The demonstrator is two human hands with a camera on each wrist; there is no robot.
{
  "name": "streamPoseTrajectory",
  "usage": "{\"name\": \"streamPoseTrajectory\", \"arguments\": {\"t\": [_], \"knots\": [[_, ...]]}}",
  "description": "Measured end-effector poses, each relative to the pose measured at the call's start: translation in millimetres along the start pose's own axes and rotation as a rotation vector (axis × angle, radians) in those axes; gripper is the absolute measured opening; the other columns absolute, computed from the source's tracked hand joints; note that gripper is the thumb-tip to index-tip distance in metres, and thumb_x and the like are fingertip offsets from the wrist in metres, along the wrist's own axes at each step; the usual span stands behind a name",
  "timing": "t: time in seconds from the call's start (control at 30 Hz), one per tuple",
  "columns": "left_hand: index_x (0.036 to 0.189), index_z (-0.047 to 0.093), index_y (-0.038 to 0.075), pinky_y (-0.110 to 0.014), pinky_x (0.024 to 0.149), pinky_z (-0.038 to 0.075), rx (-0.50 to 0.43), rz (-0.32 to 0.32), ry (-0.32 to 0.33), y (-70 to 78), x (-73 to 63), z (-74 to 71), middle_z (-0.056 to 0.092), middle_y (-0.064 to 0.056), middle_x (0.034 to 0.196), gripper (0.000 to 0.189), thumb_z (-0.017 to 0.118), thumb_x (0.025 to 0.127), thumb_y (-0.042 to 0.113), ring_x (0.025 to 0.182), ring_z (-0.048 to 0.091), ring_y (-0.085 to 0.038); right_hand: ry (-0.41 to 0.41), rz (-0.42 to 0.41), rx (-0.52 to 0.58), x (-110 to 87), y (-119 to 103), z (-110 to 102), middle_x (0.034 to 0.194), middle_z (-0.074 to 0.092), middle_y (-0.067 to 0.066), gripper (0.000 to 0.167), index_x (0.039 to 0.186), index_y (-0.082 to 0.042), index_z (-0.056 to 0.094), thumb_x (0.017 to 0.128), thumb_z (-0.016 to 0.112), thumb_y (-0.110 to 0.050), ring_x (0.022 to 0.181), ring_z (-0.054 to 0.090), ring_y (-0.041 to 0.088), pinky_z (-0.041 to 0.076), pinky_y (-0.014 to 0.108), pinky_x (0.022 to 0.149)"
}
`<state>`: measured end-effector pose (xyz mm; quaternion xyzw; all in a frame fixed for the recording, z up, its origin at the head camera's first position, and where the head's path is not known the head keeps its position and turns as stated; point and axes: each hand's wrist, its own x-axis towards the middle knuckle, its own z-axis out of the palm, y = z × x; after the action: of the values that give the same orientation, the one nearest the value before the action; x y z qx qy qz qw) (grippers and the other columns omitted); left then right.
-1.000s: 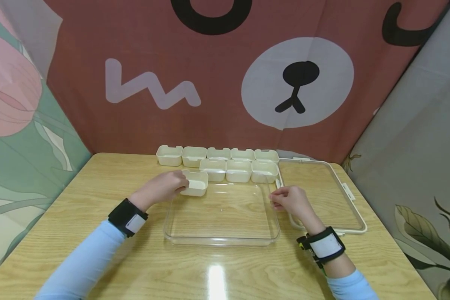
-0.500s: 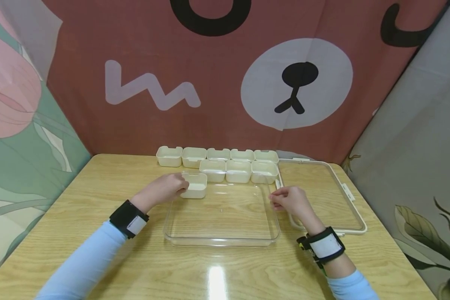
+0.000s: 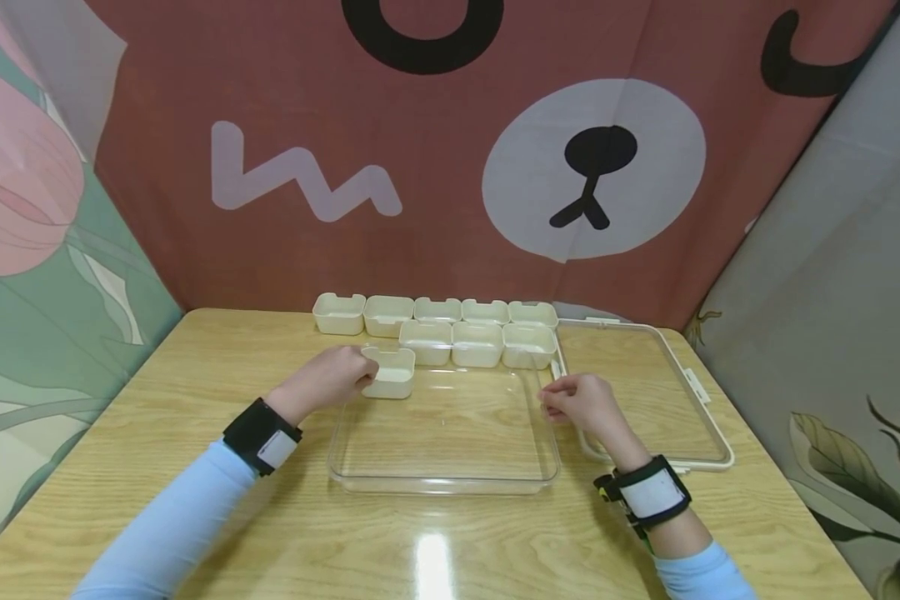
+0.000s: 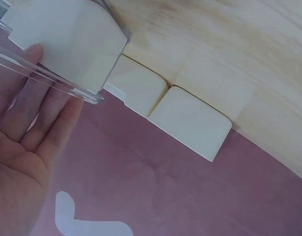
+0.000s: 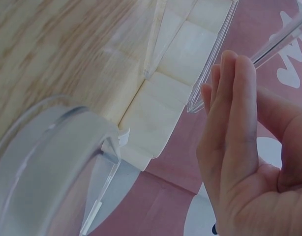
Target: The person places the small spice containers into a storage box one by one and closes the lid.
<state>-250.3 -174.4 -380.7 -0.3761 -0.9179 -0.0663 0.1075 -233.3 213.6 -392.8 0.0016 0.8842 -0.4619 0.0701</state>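
My left hand pinches the left side of a small cream plastic container in the back left corner of a clear plastic box. In the left wrist view, the thumb lies against the cream container, and the other fingers show beyond the clear wall. On the box's right side, my right hand pinches the rim between thumb and fingers. The right wrist view shows that clear rim running up to the fingertips. The container stands upright, and its inside looks bare.
Behind the box stand several more cream containers in two rows, the rear row along the table's back edge. A clear lid with a white frame lies flat at the right. A printed cloth hangs behind the wooden table.
The cream container has moved slightly toward me and straightened in the corner, my left hand moving with it. My right hand stays at the box's rim.
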Motion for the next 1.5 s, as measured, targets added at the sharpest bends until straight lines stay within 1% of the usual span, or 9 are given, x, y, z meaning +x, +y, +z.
{"name": "streamPoseTrajectory", "arguments": {"t": [0.23,0.43,0.63,0.8,0.97,1.1,1.2,1.37,1.5], "knots": [[0.064,0.056,0.012,-0.019,0.051,0.03,-0.009,-0.006,-0.023,1.3,1.7,-2.8,0.037,0.006,0.058,0.024,0.066,0.081,-0.002,0.055,0.036,-0.007,-0.005,-0.017,0.009,-0.1,0.9,-0.7,0.083,0.071,0.015,0.022,0.1,0.007,0.067,0.089,0.064,-0.012,0.067,0.069,0.015,0.058,0.037,0.068],[0.067,0.059,0.011,-0.019,0.052,0.032,-0.004,-0.005,-0.046,1.1,2.2,-2.3,0.042,0.005,0.059,0.02,0.066,0.082,-0.002,0.056,0.038,-0.008,-0.008,-0.029,0.001,0.2,1.1,0.8,0.082,0.071,0.015,0.022,0.1,0.007,0.067,0.09,0.064,-0.012,0.066,0.069,0.016,0.058,0.035,0.066],[0.071,0.063,0.008,-0.019,0.052,0.035,0.0,0.017,-0.044,1.1,2.1,-2.5,0.049,0.003,0.06,0.015,0.067,0.082,-0.002,0.056,0.04,-0.008,0.001,-0.018,-0.009,0.5,1.6,0.8,0.082,0.071,0.015,0.021,0.099,0.006,0.068,0.089,0.065,-0.013,0.066,0.069,0.015,0.058,0.034,0.065],[0.077,0.067,0.008,-0.02,0.055,0.043,0.007,0.031,-0.037,1.4,2.5,-2.5,0.059,0.0,0.066,0.008,0.07,0.081,0.001,0.059,0.047,-0.007,-0.002,-0.026,-0.003,-0.1,2.1,0.6,0.081,0.071,0.015,0.022,0.099,0.007,0.067,0.089,0.064,-0.012,0.066,0.069,0.015,0.058,0.034,0.065],[0.078,0.067,0.008,-0.02,0.058,0.046,-0.004,0.079,0.004,0.0,3.5,-2.7,0.059,-0.001,0.068,0.007,0.072,0.08,0.004,0.061,0.049,-0.007,-0.003,-0.03,-0.004,-0.5,1.8,0.9,0.081,0.071,0.015,0.022,0.099,0.007,0.068,0.089,0.065,-0.013,0.066,0.069,0.016,0.058,0.035,0.066],[0.073,0.061,0.009,-0.02,0.056,0.042,0.025,0.152,0.069,-2.8,6.9,-3.8,0.051,0.002,0.064,0.014,0.071,0.08,0.001,0.06,0.044,-0.008,0.0,-0.033,-0.009,-0.8,1.6,1.3,0.08,0.071,0.014,0.021,0.098,0.007,0.068,0.089,0.065,-0.012,0.065,0.069,0.016,0.058,0.035,0.065],[0.072,0.061,0.009,-0.02,0.056,0.04,0.047,0.187,0.124,-7.0,11.3,-4.3,0.047,0.003,0.063,0.015,0.069,0.081,0.0,0.06,0.042,-0.009,-0.002,-0.038,-0.001,-1.4,1.5,1.2,0.08,0.071,0.014,0.021,0.098,0.008,0.067,0.089,0.064,-0.011,0.065,0.069,0.016,0.058,0.036,0.066],[0.078,0.065,0.005,-0.026,0.062,0.045,0.06,0.192,0.197,-14.9,19.6,-7.1,0.054,-0.001,0.069,0.007,0.069,0.082,-0.001,0.066,0.049,-0.013,-0.006,-0.041,0.011,-2.6,0.4,1.2,0.08,0.071,0.014,0.022,0.099,0.008,0.067,0.089,0.064,-0.011,0.065,0.069,0.016,0.058,0.037,0.066],[0.078,0.065,0.004,-0.027,0.062,0.046,0.065,0.189,0.212,-20.7,26.7,-10.0,0.055,-0.002,0.069,0.007,0.07,0.08,-0.001,0.067,0.05,-0.015,-0.003,-0.039,0.005,-2.2,0.1,1.5,0.08,0.071,0.014,0.022,0.1,0.008,0.067,0.089,0.064,-0.012,0.065,0.069,0.016,0.058,0.036,0.066]]}}
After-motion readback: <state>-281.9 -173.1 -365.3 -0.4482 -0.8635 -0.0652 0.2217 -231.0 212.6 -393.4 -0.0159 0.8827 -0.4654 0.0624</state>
